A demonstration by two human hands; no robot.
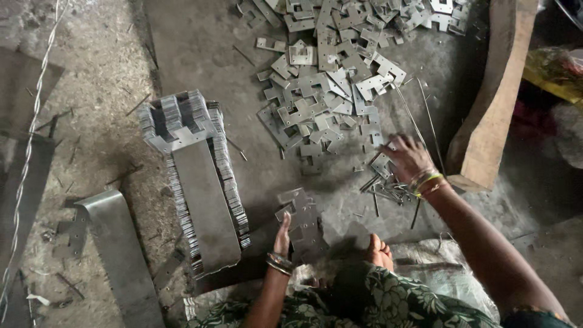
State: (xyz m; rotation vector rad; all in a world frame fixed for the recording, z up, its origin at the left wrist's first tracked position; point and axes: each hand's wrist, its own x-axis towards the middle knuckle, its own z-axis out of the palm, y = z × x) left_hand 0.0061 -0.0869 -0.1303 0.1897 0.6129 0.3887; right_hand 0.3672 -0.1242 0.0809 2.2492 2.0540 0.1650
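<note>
On the grey concrete floor [200, 48], before the seated person: a short row of flat stamped metal plates [302, 225], long axis running away from the viewer, steadied by the left hand [282, 235], open, palm against its left edge. Right hand [408, 158], fingers spread, rests on a loose plate [381, 164] at the edge of the scattered plate heap [331, 79]. Left: long packed plate stack [197, 176]; right: wooden beam [495, 91], yellow wrapper [555, 70] beyond.
</note>
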